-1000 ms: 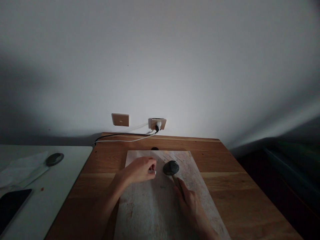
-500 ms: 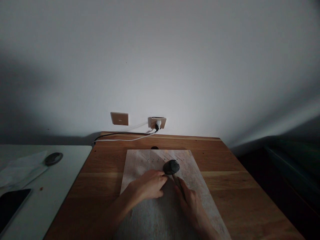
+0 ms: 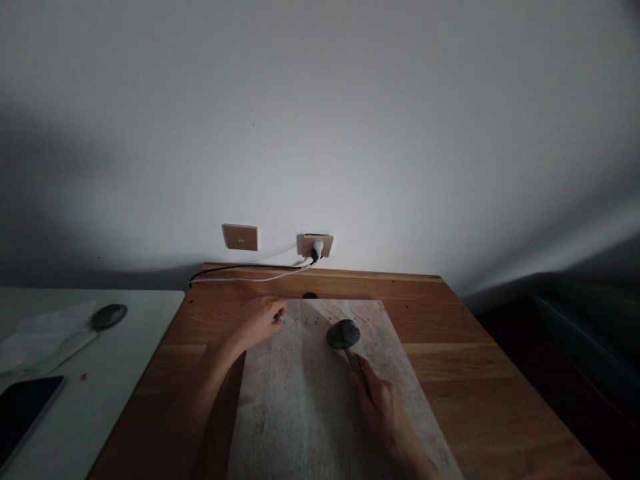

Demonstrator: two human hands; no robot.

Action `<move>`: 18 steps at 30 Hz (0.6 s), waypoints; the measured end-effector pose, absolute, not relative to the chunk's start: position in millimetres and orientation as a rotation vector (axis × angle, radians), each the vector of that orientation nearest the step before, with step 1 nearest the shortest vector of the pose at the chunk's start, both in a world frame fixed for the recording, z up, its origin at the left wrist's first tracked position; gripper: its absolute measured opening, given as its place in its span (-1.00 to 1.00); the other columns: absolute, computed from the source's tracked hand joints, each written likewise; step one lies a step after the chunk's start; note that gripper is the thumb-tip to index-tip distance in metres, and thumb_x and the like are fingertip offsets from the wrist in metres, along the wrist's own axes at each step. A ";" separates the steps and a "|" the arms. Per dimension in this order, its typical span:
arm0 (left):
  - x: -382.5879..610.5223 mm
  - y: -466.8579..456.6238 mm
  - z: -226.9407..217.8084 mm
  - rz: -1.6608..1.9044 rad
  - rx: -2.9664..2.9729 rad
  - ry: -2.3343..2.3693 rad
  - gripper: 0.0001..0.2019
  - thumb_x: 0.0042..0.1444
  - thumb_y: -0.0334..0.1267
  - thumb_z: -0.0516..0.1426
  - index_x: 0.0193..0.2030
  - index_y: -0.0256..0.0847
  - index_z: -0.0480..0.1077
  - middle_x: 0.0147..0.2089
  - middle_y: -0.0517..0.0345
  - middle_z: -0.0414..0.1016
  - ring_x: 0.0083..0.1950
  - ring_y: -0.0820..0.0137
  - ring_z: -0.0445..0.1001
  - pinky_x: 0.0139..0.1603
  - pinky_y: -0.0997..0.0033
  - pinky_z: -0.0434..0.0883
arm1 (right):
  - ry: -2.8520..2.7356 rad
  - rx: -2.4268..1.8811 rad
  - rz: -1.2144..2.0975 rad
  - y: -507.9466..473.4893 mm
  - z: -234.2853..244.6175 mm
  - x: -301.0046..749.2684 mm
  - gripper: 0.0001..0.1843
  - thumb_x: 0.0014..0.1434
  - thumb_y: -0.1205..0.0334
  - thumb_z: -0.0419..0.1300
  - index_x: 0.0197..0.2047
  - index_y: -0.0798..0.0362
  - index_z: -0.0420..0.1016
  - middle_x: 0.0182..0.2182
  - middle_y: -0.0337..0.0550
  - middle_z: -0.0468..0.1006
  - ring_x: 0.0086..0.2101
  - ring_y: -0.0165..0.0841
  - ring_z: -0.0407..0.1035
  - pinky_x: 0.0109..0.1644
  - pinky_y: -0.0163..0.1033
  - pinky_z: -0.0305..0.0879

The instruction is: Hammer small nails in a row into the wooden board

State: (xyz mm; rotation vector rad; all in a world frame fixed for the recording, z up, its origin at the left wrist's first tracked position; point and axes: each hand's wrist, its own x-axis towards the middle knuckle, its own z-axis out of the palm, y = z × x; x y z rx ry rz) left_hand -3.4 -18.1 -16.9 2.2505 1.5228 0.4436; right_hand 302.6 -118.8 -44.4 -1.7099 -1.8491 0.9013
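My right hand (image 3: 377, 397) is wrapped round the handle of a mallet with a dark, rounded head (image 3: 343, 335). The head hangs over or rests on a pale, worn wooden board (image 3: 280, 407); which of the two, I cannot tell. Several thin nails (image 3: 307, 321) stand in a row near the board's far edge. At the left end of that row is my left hand (image 3: 263, 320), its fingers pinched together by the far left corner of the board. Whatever lies between those fingertips is too small to make out.
The board lies on a brown wooden table (image 3: 465, 360) against a wall. Cables (image 3: 250, 268) run along the table's back to a wall socket (image 3: 325, 245). On a white table (image 3: 115, 360) at left are a phone (image 3: 27, 413), a dark round object (image 3: 109, 317) and a crumpled sheet (image 3: 45, 333).
My left hand has moved away from beside the mallet head, left and farther back to the board's far left corner. My right hand and the mallet have stayed nearly still.
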 end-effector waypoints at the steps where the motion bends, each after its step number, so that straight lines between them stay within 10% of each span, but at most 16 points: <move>1: -3.0 -17.5 -18.8 0.442 2.247 1.508 -0.84 0.08 -0.52 0.13 -0.32 -0.15 0.41 -0.28 0.17 0.55 -0.26 0.34 0.50 -0.20 0.41 0.27 | -1.846 -1.704 0.884 -118.9 -46.3 303.0 -0.41 0.42 -0.05 -0.08 0.24 0.15 0.50 -0.28 0.03 0.75 -0.30 -0.10 0.67 -0.27 -0.18 0.47; 18: 2.6 -17.3 -22.9 0.413 2.280 1.457 -0.80 0.07 -0.56 0.15 -0.37 -0.18 0.51 -0.30 0.16 0.54 -0.30 0.36 0.49 -0.23 0.42 0.28 | -1.881 -1.730 0.866 -119.4 -52.5 305.6 -0.37 0.44 -0.05 -0.13 0.28 0.19 0.46 -0.30 0.06 0.75 -0.32 -0.08 0.65 -0.30 -0.17 0.44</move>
